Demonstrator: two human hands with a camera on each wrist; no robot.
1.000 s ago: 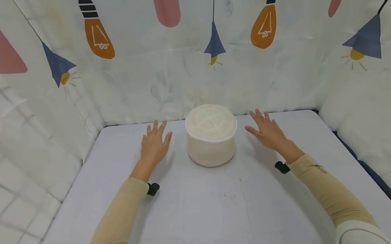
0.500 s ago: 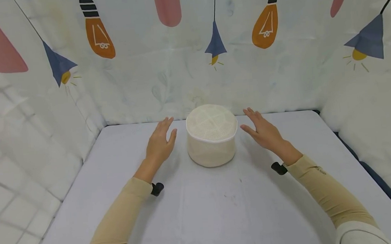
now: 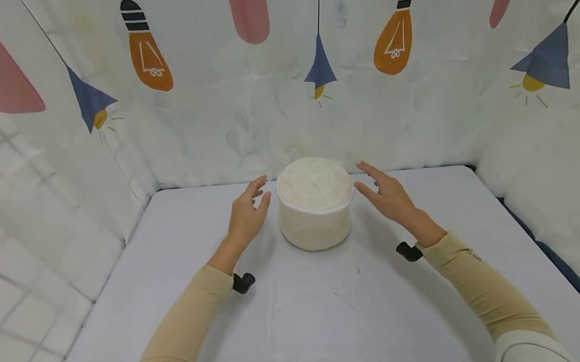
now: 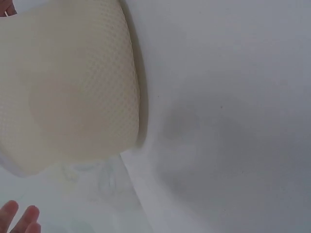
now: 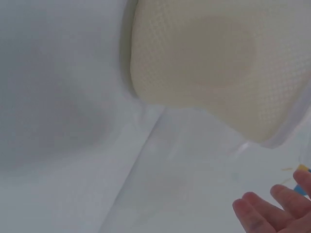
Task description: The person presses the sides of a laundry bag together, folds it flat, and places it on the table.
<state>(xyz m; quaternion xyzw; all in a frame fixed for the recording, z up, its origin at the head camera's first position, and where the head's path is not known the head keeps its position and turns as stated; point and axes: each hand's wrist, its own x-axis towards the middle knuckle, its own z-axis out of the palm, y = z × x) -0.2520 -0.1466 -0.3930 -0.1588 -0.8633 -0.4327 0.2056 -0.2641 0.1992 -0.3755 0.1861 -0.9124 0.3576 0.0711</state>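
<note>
A cream, drum-shaped mesh laundry bag (image 3: 315, 224) with a white-edged round top stands upright near the table's back edge. Just to its left my left hand (image 3: 248, 215) hovers with fingers loosely bent and thumb apart, holding nothing. On the other side my right hand (image 3: 391, 197) reaches in, thumb and fingers spread beside the top rim. The left wrist view has the bag's mesh side (image 4: 73, 87) filling its upper left, with a few fingertips (image 4: 22, 221) below. In the right wrist view the bag (image 5: 214, 58) lies above the right fingers (image 5: 262, 213).
A white-covered table (image 3: 320, 324) carries the bag. Behind it hangs a pale curtain (image 3: 200, 125) printed with lamps and bulbs, and pale fabric walls close in both sides. A small black camera (image 3: 244, 283) sits at the left wrist, another black camera (image 3: 409, 251) at the right.
Both hands have moved inward toward the bag, the left one further. The left fingers have bent from spread to loosely curved. The bag has stayed in place.
</note>
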